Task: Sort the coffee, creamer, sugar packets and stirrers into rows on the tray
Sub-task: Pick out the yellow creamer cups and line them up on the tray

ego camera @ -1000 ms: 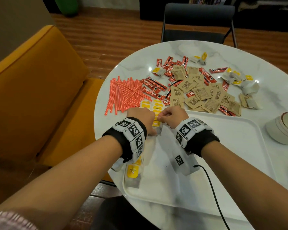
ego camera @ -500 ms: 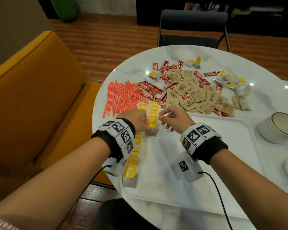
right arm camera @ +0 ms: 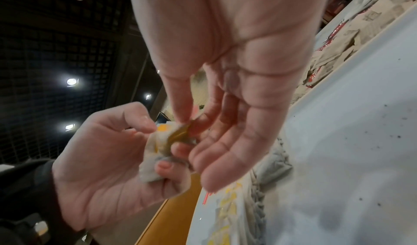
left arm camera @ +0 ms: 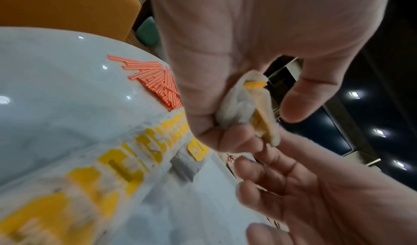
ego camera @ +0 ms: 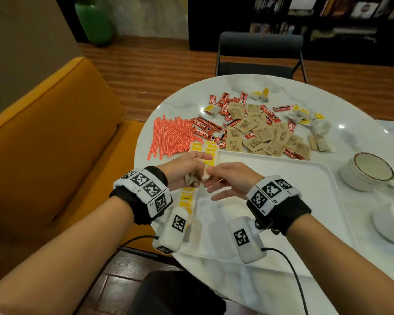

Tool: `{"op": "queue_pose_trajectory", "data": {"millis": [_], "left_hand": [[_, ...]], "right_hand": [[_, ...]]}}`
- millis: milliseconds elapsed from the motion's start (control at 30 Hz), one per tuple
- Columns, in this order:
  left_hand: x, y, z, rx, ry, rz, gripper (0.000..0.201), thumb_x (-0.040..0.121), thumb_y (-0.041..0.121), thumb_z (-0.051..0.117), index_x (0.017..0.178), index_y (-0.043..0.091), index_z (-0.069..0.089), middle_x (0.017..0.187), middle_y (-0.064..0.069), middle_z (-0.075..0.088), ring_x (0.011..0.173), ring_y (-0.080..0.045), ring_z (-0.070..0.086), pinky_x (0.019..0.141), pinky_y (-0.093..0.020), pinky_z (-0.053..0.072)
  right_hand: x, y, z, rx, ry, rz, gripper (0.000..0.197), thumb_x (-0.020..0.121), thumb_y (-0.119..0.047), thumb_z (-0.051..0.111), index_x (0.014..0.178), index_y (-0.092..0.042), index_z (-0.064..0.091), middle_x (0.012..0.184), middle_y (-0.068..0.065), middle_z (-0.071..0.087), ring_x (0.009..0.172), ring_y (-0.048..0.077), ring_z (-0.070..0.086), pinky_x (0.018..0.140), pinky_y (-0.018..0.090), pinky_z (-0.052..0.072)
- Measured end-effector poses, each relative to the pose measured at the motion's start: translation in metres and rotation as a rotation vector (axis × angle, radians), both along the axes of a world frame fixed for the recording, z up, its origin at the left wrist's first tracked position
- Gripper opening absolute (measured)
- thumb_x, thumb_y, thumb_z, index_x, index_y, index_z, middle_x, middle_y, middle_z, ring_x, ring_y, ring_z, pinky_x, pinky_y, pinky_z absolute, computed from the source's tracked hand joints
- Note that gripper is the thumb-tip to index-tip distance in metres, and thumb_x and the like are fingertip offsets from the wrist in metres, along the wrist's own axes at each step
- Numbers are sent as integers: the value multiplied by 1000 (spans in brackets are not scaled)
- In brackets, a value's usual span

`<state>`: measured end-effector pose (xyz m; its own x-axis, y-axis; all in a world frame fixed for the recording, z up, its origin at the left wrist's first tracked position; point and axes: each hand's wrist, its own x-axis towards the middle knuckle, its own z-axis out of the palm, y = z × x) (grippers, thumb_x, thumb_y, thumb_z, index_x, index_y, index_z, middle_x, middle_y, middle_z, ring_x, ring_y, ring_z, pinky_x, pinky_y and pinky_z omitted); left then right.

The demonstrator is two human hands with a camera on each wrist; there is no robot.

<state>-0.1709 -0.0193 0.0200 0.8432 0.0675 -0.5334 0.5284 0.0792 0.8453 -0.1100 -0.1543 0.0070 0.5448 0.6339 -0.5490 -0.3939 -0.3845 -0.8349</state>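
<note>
Gripping a small bunch of white-and-yellow creamer packets, the left hand hovers above the near-left part of the white tray, its fingers curled around the bundle. The right hand meets it from the right: thumb and forefinger pinch the top packet of that bunch, as the right wrist view shows, while the other 3 fingers lie loosely extended beneath.

Under the hands, a row of creamer packets runs along the left side of the tray, yellow ends showing, overlapping one after another from the near edge to the far-left corner; the far end of the row appears just beyond the left hand's knuckles.

Everything else lies on the round marble table beyond the tray. A sheaf of orange stirrers lies to the left, mostly parallel with a few crossed on top. Red Nescafe coffee sticks sit just beside them and mix into a loose heap of brown sugar packets. More creamer packets are scattered at the far right of the heap, and a few at the far edge.

A stack of white cups stands right of the tray. A yellow sofa and a dark chair flank the table.
</note>
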Motion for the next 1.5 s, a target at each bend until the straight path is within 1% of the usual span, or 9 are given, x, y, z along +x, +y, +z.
{"op": "queue_pose_trajectory", "data": {"millis": [267,400,600,767,967,1100,1167,1333,1500], "left_hand": [[-14,-1,-3,289,-67,-145,20,84,10,66,89,25,54,84,1,52,38,-1,37,39,-14,30],[-15,1,-4,425,-94,-92,11,87,25,64,81,20,56,51,7,45,33,-1,34,37,-13,29],[-13,5,-10,481,-47,-69,17,91,32,56,77,22,60,49,-1,40,31,-2,33,36,-13,31],[-11,5,-17,531,-14,-110,19,90,37,57,90,19,64,52,0,39,43,-9,35,39,-14,31],[-7,7,-25,702,40,-254,16,88,38,60,93,24,66,61,4,48,51,-6,40,42,-12,32],[0,16,-32,818,3,-262,13,86,33,63,91,22,67,102,1,64,87,-10,56,72,-19,43],[4,18,-33,874,21,-241,12,85,36,63,82,25,61,102,3,60,96,-14,54,82,-27,43],[14,20,-34,1058,94,-304,25,81,48,62,69,31,49,97,4,57,90,-14,53,79,-33,46],[25,12,-29,1240,135,-423,28,81,54,59,82,27,52,91,6,52,87,-14,49,70,-29,38]], "right_hand": [[2,-11,12,-68,-8,-115,20,89,-21,56,74,-8,57,67,7,60,58,16,55,52,26,52],[5,-10,12,-45,-17,-124,29,94,-28,48,72,-11,58,68,5,61,59,16,54,56,26,49],[5,-9,2,-27,-160,-102,8,87,-12,62,88,-13,54,74,6,61,58,16,54,52,24,50],[8,-8,-11,-87,-307,-27,11,85,-12,64,79,-15,56,70,1,59,58,10,53,52,19,49],[17,-5,-28,-249,-488,61,11,83,-20,67,88,-11,64,69,-5,55,60,8,49,59,20,44],[22,0,-40,-331,-542,108,21,84,-18,66,99,-4,68,77,2,60,58,7,47,59,19,42],[27,5,-44,-351,-578,103,21,84,-19,66,100,-5,68,83,4,61,57,4,46,57,16,39],[41,15,-47,-342,-618,48,15,82,-20,69,92,-9,69,79,0,61,57,1,47,51,11,38],[50,21,-52,-320,-599,11,10,80,-20,71,78,-16,63,63,-9,54,56,2,48,49,10,39]]}}
